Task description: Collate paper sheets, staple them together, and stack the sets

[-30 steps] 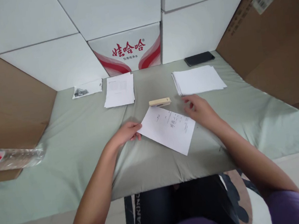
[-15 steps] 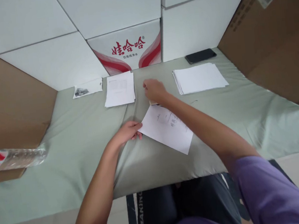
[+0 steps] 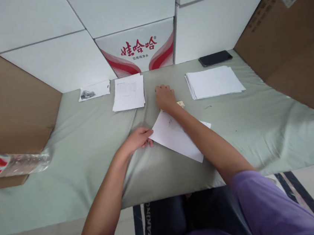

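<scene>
Head view, from the left edge: a clear plastic water bottle with a red-and-white label lies on its side at the edge of the pale green padded table cover, against a brown cardboard panel. Further in, near the back wall, a small white slip with a dark printed picture lies flat, and just beside it a short stack of white printed sheets. Behind these stands a white carton with red Chinese lettering and red swooshes, set among plain white boxes.

The left hand rests palm down on the cover, fingers loosely curled, its fingertips pinning the near-left corner of a tilted white sheet of paper with small print. That sheet lies flat in the middle of the table, partly under the right forearm.

The right hand is closed down over a small beige stapler at the sheet's far corner; only the stapler's right end shows past the hand, touching the paper's edge.

To the right, well apart, lies a thicker stack of blank white paper, with a black phone behind it by the wall. A second brown cardboard panel closes the right side.
</scene>
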Action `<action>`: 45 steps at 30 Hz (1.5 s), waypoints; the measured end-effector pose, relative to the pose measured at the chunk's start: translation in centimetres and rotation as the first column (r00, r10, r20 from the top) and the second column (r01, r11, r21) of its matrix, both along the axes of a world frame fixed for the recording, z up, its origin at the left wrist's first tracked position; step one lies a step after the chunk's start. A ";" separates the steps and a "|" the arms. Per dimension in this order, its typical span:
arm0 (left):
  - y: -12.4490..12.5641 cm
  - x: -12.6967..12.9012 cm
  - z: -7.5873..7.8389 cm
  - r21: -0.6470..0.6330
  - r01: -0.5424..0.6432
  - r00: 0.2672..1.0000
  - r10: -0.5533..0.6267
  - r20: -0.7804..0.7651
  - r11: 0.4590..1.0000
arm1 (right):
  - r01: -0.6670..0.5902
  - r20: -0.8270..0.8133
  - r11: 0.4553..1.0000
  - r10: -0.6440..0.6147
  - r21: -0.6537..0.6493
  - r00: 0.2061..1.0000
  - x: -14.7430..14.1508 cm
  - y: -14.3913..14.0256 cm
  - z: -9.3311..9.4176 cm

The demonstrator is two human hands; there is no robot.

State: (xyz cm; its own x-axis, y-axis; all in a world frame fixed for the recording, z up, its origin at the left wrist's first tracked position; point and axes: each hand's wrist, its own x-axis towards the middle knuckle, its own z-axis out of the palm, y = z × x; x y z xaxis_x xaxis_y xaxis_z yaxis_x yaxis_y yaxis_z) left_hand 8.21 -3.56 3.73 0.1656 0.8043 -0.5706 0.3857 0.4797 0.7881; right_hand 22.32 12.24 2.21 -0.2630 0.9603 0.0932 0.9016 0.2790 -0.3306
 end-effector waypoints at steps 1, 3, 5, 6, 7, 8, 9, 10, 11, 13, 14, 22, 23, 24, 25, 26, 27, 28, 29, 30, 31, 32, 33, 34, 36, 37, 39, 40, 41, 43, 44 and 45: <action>0.0 0.0 0.0 0.003 0.002 1.000 -0.002 0.000 1.000 | 0.004 0.016 1.000 -0.004 0.014 1.000 -0.1 -0.1 -0.1; 0.0 0.0 -0.2 0.009 0.002 1.000 -0.002 0.003 1.000 | 0.012 0.047 0.999 -0.014 0.045 0.999 -0.3 -0.3 -0.2; 0.1 0.0 -0.3 0.010 -0.001 1.000 0.001 0.005 1.000 | 0.014 0.069 0.997 -0.019 0.070 0.997 -0.4 -0.5 -0.3; 0.1 0.0 -0.3 0.011 -0.001 1.000 0.000 0.009 1.000 | 0.014 0.078 0.997 -0.020 0.077 0.997 -0.4 -0.6 -0.3; 0.1 0.0 -0.4 0.015 -0.001 1.000 0.000 0.016 1.000 | 0.012 0.086 0.997 -0.019 0.082 0.996 -0.5 -0.6 -0.3; 0.1 0.0 -0.4 0.020 0.003 1.000 -0.004 0.025 1.000 | 0.010 0.093 0.996 -0.018 0.087 0.995 -0.5 -0.7 -0.4; 0.1 0.0 -0.4 0.027 0.007 0.999 -0.008 0.033 1.000 | 0.011 0.101 0.996 -0.020 0.093 0.995 -0.6 -0.7 -0.4; 0.1 0.0 -0.5 0.032 0.011 0.999 -0.012 0.040 0.999 | 0.013 0.109 0.995 -0.024 0.103 0.994 -0.7 -0.7 -0.5; 0.1 0.1 -0.5 0.035 0.016 0.999 -0.018 0.046 0.999 | 0.016 0.118 0.993 -0.030 0.118 0.993 -0.7 -0.7 -0.5; 0.1 0.1 -0.4 0.035 0.025 0.998 -0.027 0.051 0.999 | 0.020 0.134 0.987 -0.041 0.157 0.990 -0.9 -0.9 -0.7; 0.1 0.2 -0.4 0.032 0.032 0.998 -0.033 0.051 0.999 | 0.019 0.141 0.985 -0.044 0.172 0.989 -0.9 -1.0 -0.7; 0.3 0.2 -0.4 0.008 0.063 0.997 -0.063 0.040 0.998 | -0.023 0.145 0.976 -0.009 0.218 0.989 -1.1 -2.0 -0.6; 0.2 0.1 -0.5 0.007 0.062 0.997 -0.062 0.037 0.998 | -0.009 0.137 0.979 -0.019 0.205 0.990 -1.0 -2.0 -0.6; 0.2 0.1 -0.5 0.006 0.058 0.998 -0.058 0.030 0.998 | 0.005 0.128 0.982 -0.029 0.187 0.991 -1.0 -2.0 -0.6; 0.2 0.1 -0.5 0.006 0.052 0.998 -0.052 0.022 0.999 | 0.015 0.119 0.985 -0.036 0.171 0.992 -0.9 -1.9 -0.7; 0.1 0.1 -0.4 0.007 0.045 0.999 -0.045 0.012 0.999 | 0.021 0.107 0.987 -0.038 0.160 0.994 -0.9 -1.9 -0.7; 0.0 0.1 -0.4 0.011 0.038 0.999 -0.038 0.003 0.999 | 0.024 0.092 0.988 -0.038 0.154 0.995 -0.8 -1.9 -0.8; 0.0 0.1 -0.3 0.014 0.036 0.999 -0.036 -0.004 0.999 | 0.031 0.071 0.988 -0.043 0.151 0.997 -0.8 -1.8 -0.8; -0.1 0.2 -0.2 0.016 0.038 0.999 -0.038 -0.009 0.999 | 0.040 0.041 0.988 -0.047 0.152 0.998 -0.7 -1.8 -0.7; -0.1 0.2 -0.2 0.017 0.043 0.999 -0.043 -0.014 0.999 | 0.041 0.001 0.987 -0.041 0.157 0.999 -0.7 -1.8 -0.6; -0.1 0.3 -0.1 0.016 0.048 0.999 -0.048 -0.019 0.999 | 0.034 -0.057 0.986 -0.025 0.162 0.998 -0.5 -1.8 -0.3; -0.1 0.3 -0.1 0.015 0.051 0.998 -0.051 -0.023 0.999 | 0.017 -0.131 0.986 0.005 0.168 0.991 -0.3 -1.8 0.1; -0.1 0.3 -0.1 0.014 0.052 0.998 -0.051 -0.025 0.999 | -0.006 -0.216 0.983 0.046 0.182 0.975 0.0 -1.8 0.6; -0.1 0.2 -0.1 0.017 0.053 0.998 -0.052 -0.025 0.998 | -0.028 -0.300 0.978 0.090 0.205 0.950 0.6 -2.0 1.1; -0.1 -0.3 0.2 0.044 0.061 0.998 -0.060 -0.014 0.997 | -0.045 -0.421 0.966 0.153 0.256 0.894 2.2 -2.7 2.4; 0.0 -0.7 0.4 0.068 0.071 0.997 -0.070 -0.009 0.995 | -0.043 -0.452 0.961 0.167 0.272 0.876 3.3 -3.4 2.9; -0.1 -2.1 1.3 0.117 0.118 0.993 -0.118 -0.010 0.986 | -0.036 -0.490 0.964 0.165 0.263 0.856 5.8 -5.1 3.5; -0.3 -2.9 1.9 0.135 0.153 0.988 -0.152 -0.018 0.979 | -0.039 -0.518 0.971 0.160 0.236 0.840 7.1 -6.1 3.5; -0.4 -3.8 2.5 0.138 0.207 0.978 -0.206 -0.019 0.969 | -0.048 -0.557 0.980 0.150 0.194 0.817 8.4 -7.1 3.3; -0.8 -5.6 3.7 0.156 0.274 0.961 -0.276 -0.005 0.949 | -0.095 -0.656 0.994 0.112 0.061 0.746 10.4 -9.0 2.7; -1.0 -6.4 4.2 0.172 0.294 0.955 -0.297 -0.010 0.940 | -0.142 -0.705 0.990 0.085 -0.022 0.704 11.2 -9.8 2.4; -1.1 -7.0 4.5 0.198 0.308 0.951 -0.309 -0.029 0.930 | -0.211 -0.745 0.972 0.064 -0.105 0.664 11.7 -10.3 2.1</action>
State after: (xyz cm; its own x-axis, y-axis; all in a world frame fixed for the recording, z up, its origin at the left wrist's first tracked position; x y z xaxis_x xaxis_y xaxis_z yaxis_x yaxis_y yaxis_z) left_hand 1.22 -4.67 8.22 0.4251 0.8096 -0.4048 0.4875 0.1720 0.8560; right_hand 34.03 1.91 4.30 -0.3103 0.9376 0.1569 0.3028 0.2539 -0.9186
